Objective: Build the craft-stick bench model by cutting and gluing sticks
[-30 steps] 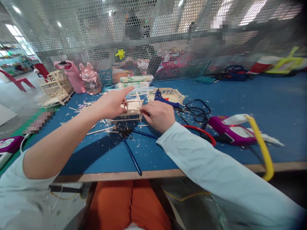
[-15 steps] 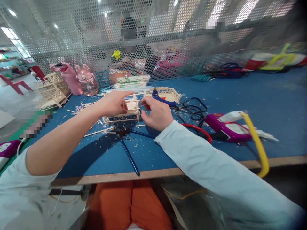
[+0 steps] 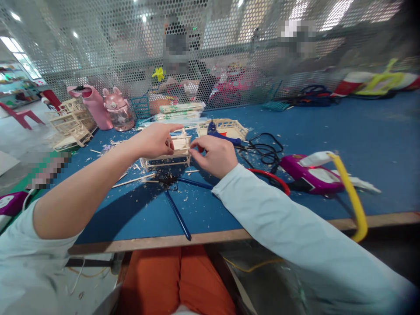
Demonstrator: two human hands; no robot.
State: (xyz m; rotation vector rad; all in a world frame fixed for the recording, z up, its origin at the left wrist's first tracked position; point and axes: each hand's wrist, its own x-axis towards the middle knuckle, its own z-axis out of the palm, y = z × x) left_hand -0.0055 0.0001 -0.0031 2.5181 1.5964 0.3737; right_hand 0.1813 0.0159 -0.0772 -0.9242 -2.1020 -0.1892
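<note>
A small frame of pale wooden sticks (image 3: pixel 167 162) stands on the blue tabletop at the middle. My left hand (image 3: pixel 155 140) is at its left side, index finger stretched out over the top and the other fingers curled against the frame. At the right end of the frame, my right hand (image 3: pixel 215 155) has thumb and index finger drawn together at a corner; whatever lies between the fingertips is too small to make out. Just behind my right hand, a blue glue gun (image 3: pixel 229 139) rests by a second stick piece (image 3: pixel 239 129).
Blue-handled pliers (image 3: pixel 179 214) and loose sticks (image 3: pixel 134 180) lie in front. A purple device (image 3: pixel 311 175) with a yellow handle is at right, beside black cable. Pink bottle (image 3: pixel 97 107), clear bottle (image 3: pixel 120 111) and another stick structure (image 3: pixel 74 127) stand back left. Mesh rises behind.
My right hand has moved slightly left to the frame's corner, and its thumb and index finger have closed together. My left hand has hardly moved.
</note>
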